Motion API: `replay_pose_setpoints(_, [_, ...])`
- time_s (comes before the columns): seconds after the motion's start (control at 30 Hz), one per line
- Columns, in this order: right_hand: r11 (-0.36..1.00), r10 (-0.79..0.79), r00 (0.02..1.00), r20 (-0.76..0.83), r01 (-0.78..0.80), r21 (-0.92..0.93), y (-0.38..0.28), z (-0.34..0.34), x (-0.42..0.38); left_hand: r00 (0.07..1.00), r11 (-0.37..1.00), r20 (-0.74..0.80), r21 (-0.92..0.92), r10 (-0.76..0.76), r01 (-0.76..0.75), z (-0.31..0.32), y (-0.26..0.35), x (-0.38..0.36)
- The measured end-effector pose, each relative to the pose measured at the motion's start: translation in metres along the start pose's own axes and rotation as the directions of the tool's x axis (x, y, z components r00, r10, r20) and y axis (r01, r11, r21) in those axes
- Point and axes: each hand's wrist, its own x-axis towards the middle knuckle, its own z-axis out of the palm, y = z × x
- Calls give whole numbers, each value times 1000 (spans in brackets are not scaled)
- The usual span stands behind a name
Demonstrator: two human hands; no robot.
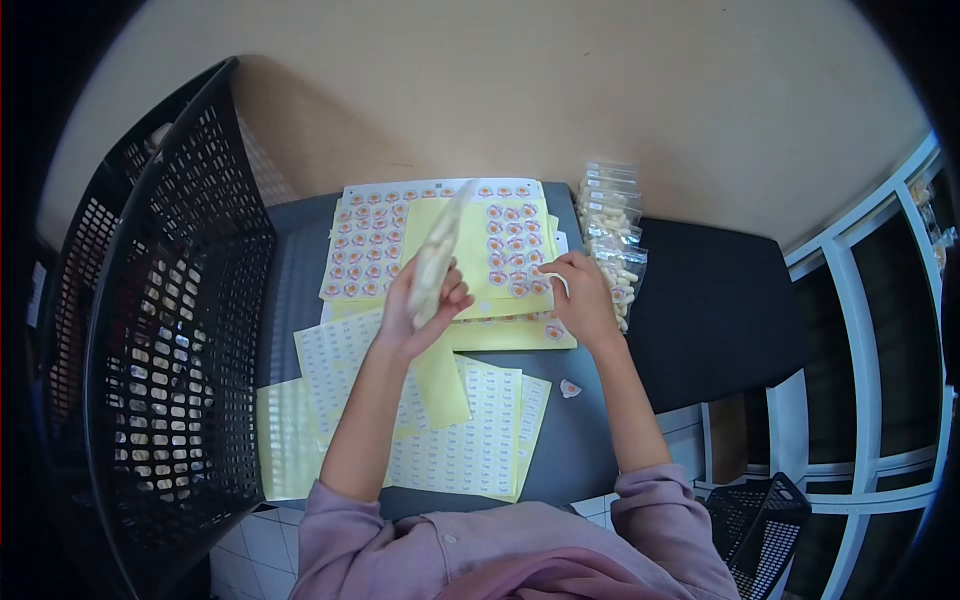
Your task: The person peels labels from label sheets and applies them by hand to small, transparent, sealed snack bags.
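My left hand (pixel 432 302) is closed around a clear plastic bag (pixel 440 258) of pale, finger-like pieces, raised and tilted above the sheets. My right hand (pixel 583 290) is at the right edge of a yellow sticker sheet (pixel 445 225). Its index fingertip touches or hovers by a round orange-and-pink sticker (pixel 519 290) in the right-hand rows, with the thumb slightly apart from it. The left part of that sheet is bare yellow backing. Beneath it lie more sheets of round stickers (pixel 365 240).
Filled clear bags (pixel 612 225) stand in a row right of the sheets. Sheets of small printed labels (pixel 450 460) lie nearer me. One loose sticker (pixel 570 388) rests on the dark table (pixel 590 440). A tall black basket (pixel 170 300) stands left; another basket (pixel 760 525) sits low right.
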Motion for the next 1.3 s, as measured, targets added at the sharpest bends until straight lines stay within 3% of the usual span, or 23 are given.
replay_pose_setpoints(0.1, [998, 42, 999, 11, -41, -45, -3, 1, 3, 993, 998, -95, -11, -70, 70, -5, -7, 32])
replay_pose_setpoints(0.17, [991, -75, 996, 54, 80, -107, -4, 3, 8, 987, 997, -142, 5, -73, 74, -9, -11, 53])
replay_pose_setpoints(0.23, [991, -69, 994, 81, 78, -112, -8, 11, 7, 982, 995, -160, -8, -98, 98, -12, -18, 65])
replay_pose_setpoints(0.3, [972, -63, 990, 124, 89, -217, -15, 17, 6, 949, 988, -282, 9, -142, 151, -16, -23, 75])
replay_pose_setpoints(0.33, [965, -43, 990, 134, 75, -251, -15, 20, 5, 948, 988, -282, 8, -145, 153, -24, -25, 78])
replay_pose_setpoints(0.4, [961, -35, 991, 130, 69, -269, -16, 23, 2, 983, 983, -13, 10, -183, 183, -37, -29, 80])
replay_pose_setpoints(0.43, [956, -30, 992, 124, 64, -287, -17, 24, 2, 983, 983, -15, 8, -184, 184, -37, -30, 80])
replay_pose_setpoints(0.5, [962, -26, 993, 117, 57, -268, -16, 26, 2, 961, 969, -189, 104, -201, 223, -31, -33, 78])
replay_pose_setpoints(0.6, [967, 0, 995, 99, 25, -254, -14, 31, 2, 951, 973, -255, 101, -177, 209, -27, -35, 77])
replay_pose_setpoints(0.7, [966, 38, 997, 74, -18, -257, -13, 38, 3, 964, 962, -207, 178, -167, 205, -27, -37, 76])
replay_pose_setpoints(0.87, [965, 56, 998, 36, -45, -259, -14, 40, 0, 953, 954, -258, 207, -162, 218, -23, -38, 77])
replay_pose_setpoints(0.97, [973, 71, 996, 53, -57, -222, -16, 34, -2, 948, 949, -276, 223, -160, 225, -19, -36, 76])
replay_pose_setpoints(1.03, [994, 46, 996, 74, -39, -99, -15, 30, -4, 945, 946, -290, 234, -154, 226, -17, -36, 77])
replay_pose_setpoints(1.3, [995, 96, 979, 178, -92, -30, -19, 18, -6, 957, 921, -236, 307, -170, 240, -20, -36, 79])
